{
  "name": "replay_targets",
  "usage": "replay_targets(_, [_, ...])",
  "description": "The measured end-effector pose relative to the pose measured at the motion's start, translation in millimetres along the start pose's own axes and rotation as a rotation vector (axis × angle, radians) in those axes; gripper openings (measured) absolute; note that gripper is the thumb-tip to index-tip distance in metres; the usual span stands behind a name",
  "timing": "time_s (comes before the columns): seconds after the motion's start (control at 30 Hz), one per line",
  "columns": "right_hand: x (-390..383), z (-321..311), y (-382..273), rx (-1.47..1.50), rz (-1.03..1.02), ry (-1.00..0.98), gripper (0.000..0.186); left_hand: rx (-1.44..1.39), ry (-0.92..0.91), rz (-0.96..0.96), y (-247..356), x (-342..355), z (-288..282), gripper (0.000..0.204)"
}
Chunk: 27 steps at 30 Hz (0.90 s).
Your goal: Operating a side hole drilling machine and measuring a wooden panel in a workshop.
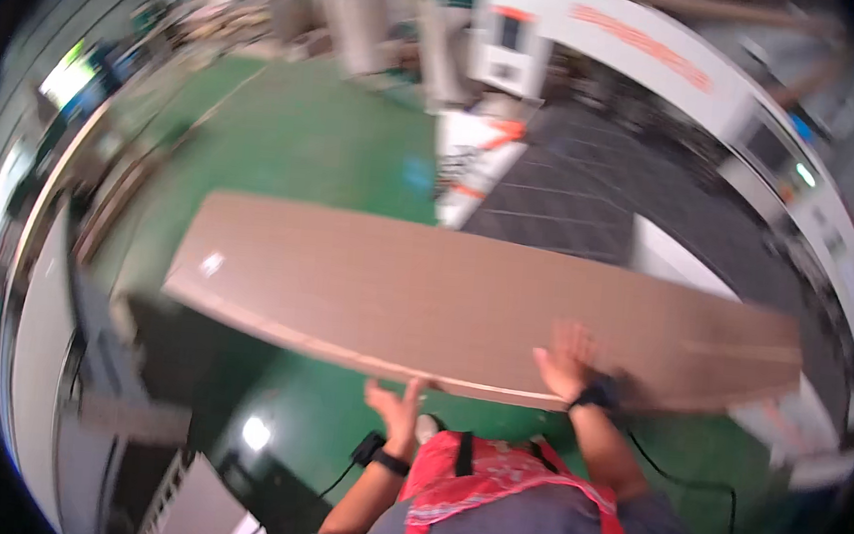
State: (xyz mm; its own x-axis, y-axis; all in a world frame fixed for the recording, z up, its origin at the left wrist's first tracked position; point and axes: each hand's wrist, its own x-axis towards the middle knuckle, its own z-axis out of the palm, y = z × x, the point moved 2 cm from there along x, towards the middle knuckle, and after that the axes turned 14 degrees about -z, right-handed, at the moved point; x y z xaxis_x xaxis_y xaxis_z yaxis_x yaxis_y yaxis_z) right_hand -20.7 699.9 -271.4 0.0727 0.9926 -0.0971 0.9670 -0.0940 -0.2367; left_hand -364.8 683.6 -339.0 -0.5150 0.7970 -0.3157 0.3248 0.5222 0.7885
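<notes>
A long, flat brown panel with a paler near edge stretches across in front of me. A small white label sits near its left end. My right hand lies flat on the panel's top, right of the middle, fingers stretched out. At the near edge is my left hand, thumb apart from the fingers, its fingertips meeting the edge; motion blur hides whether any finger reaches beneath. Dark bands circle both wrists, and a small black device with a cable is beside the left one.
Beyond the panel to the right stands a large white machine with a dark bed. Green floor spreads to the far left. Grey panels stand at the left, and a black cable runs along the right.
</notes>
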Motion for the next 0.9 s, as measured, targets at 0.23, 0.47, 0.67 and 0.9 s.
replay_targets(0.23, [-59.2,-7.7,85.1,0.188,-0.512,0.090,0.075,0.412,-0.382,0.720,118.0,-137.4,83.4,0.091])
replay_targets(0.47, [-200.5,-43.8,248.9,0.067,-0.214,0.231,0.083,1.044,-0.300,1.061,117.9,-209.5,177.8,0.118])
replay_targets(0.67, [-237.4,-44.1,369.8,-0.135,-0.052,0.314,0.085,1.131,-0.256,1.102,123.7,-207.9,190.0,0.131])
replay_targets(0.9, [-224.1,-47.7,383.7,-0.206,-0.017,0.261,0.081,1.123,-0.414,1.006,130.8,-196.4,206.8,0.143])
